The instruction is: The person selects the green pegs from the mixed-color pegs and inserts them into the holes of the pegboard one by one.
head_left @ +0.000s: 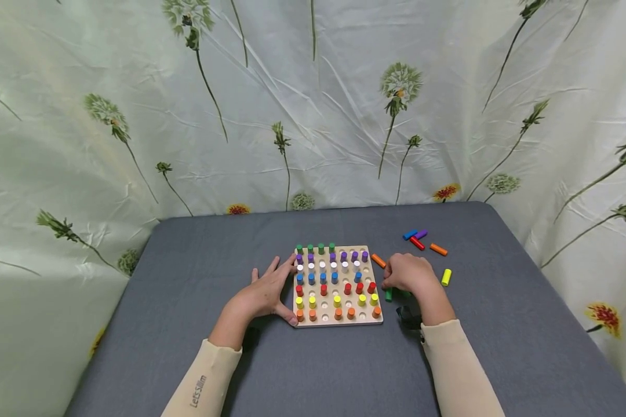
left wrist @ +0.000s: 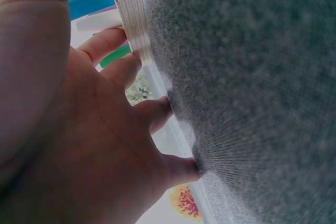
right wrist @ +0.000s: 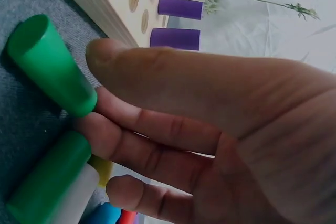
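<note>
A wooden pegboard (head_left: 339, 322) carries rows of coloured pegs: green, purple, white, blue, red, yellow and orange, with some holes bare. My left hand (head_left: 263, 295) rests along the board's left side, thumb at the near corner and fingers spread. In the left wrist view, two fingertips (left wrist: 128, 66) touch the board's edge while the others press on the cloth. Right of the board, my right hand (head_left: 409, 272) reaches down over loose pegs. Its fingertips are right at the end of a green peg (right wrist: 52, 66) lying on the cloth, the thumb held above. Another green peg (right wrist: 50, 177) lies beside a white peg (right wrist: 76, 198).
Loose pegs lie farther right on the grey cloth (head_left: 188, 260): blue (head_left: 410, 234), purple (head_left: 421, 234), red (head_left: 417, 243), two orange (head_left: 439, 249) and yellow (head_left: 446, 277). A flower-print curtain (head_left: 323, 145) hangs behind the table.
</note>
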Tool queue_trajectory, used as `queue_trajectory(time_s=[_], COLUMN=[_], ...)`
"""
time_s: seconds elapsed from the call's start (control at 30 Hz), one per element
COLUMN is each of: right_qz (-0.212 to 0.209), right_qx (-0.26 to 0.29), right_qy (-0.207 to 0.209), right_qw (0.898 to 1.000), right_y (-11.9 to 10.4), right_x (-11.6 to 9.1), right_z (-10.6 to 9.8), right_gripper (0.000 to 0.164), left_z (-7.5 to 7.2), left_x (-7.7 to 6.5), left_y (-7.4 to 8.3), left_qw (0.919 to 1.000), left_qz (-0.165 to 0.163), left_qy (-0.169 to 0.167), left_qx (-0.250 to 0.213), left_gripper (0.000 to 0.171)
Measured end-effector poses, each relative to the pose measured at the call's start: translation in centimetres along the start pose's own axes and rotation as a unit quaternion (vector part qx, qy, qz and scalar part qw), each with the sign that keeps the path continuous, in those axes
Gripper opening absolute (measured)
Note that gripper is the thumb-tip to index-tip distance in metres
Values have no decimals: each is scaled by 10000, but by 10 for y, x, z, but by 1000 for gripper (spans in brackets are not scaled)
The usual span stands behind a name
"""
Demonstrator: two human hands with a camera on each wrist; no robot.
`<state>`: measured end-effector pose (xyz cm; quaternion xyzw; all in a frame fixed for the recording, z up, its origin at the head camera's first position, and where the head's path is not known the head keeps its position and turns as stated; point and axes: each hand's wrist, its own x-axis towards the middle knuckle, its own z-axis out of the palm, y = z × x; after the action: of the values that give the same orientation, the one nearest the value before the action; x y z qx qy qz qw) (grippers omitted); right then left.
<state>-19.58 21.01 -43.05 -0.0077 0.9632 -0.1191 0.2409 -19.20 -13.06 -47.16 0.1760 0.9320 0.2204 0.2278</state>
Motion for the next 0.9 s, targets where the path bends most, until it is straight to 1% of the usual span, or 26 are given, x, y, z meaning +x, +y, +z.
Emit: queue_trajectory(time_s=[0.17,0.43,0.67,0.83,0.9], right_qz=[98,229,47,68,36], right_qx=[-114,-267,-101,-180,-63], right_qy=[-163,-372,-397,-350,-352], right_qw=[9998,9987,9991,9992,9994], right_y=[0,-2,0,0,0], right_x=[1,-2,-1,-1,-1], right_z=[1,2,2,2,2], right_gripper=[21,27,19,19,17], left_z=[-1,0,0,0,0], left_x=[-1,-2,-1,-1,0], left_y=[1,3,2,1,1], left_qw=[10000,10000,10000,10000,10000], left_qz=[-19,-44,-30,-55,-60], left_qy=[5,20,-1,-25,-22], left_qx=[2,-6,7,58,64], left_gripper=[149,151,153,153,152])
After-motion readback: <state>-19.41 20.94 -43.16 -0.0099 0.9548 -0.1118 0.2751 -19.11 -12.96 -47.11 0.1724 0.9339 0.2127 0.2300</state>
